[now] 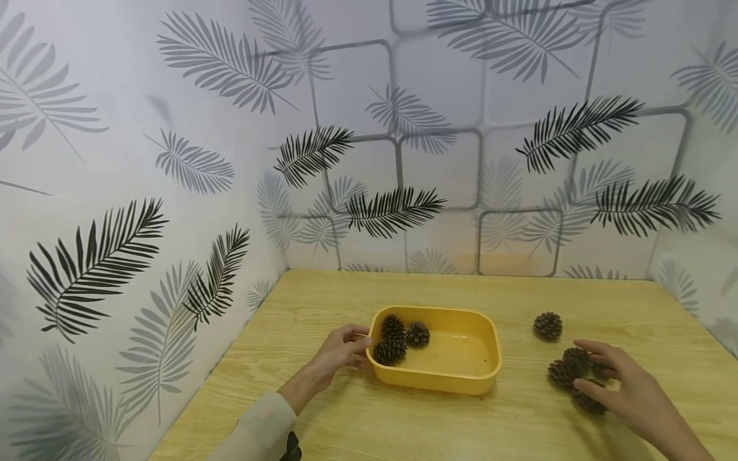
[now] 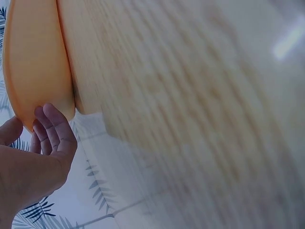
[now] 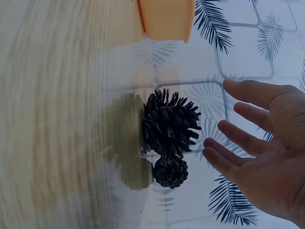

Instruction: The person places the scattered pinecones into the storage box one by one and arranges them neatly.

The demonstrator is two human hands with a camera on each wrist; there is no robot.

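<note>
A yellow plastic tray (image 1: 444, 379) sits mid-table with three pine cones (image 1: 399, 339) in its left end. My left hand (image 1: 360, 346) grips the tray's left end, thumb over the rim and fingers against the outer wall (image 2: 38, 57). To the right, a cluster of pine cones (image 1: 567, 369) lies on the wood. My right hand (image 1: 594, 368) hovers just beside them, fingers straight and spread. The right wrist view shows a large cone (image 3: 169, 124) and a smaller one (image 3: 170, 171) a short gap from the fingertips (image 3: 212, 143). One lone cone (image 1: 547, 325) lies farther back.
The wooden table (image 1: 403, 422) is boxed in by leaf-patterned walls on the left (image 1: 115, 256), back and right. Bare wood lies in front of the tray and between the tray and the cone cluster.
</note>
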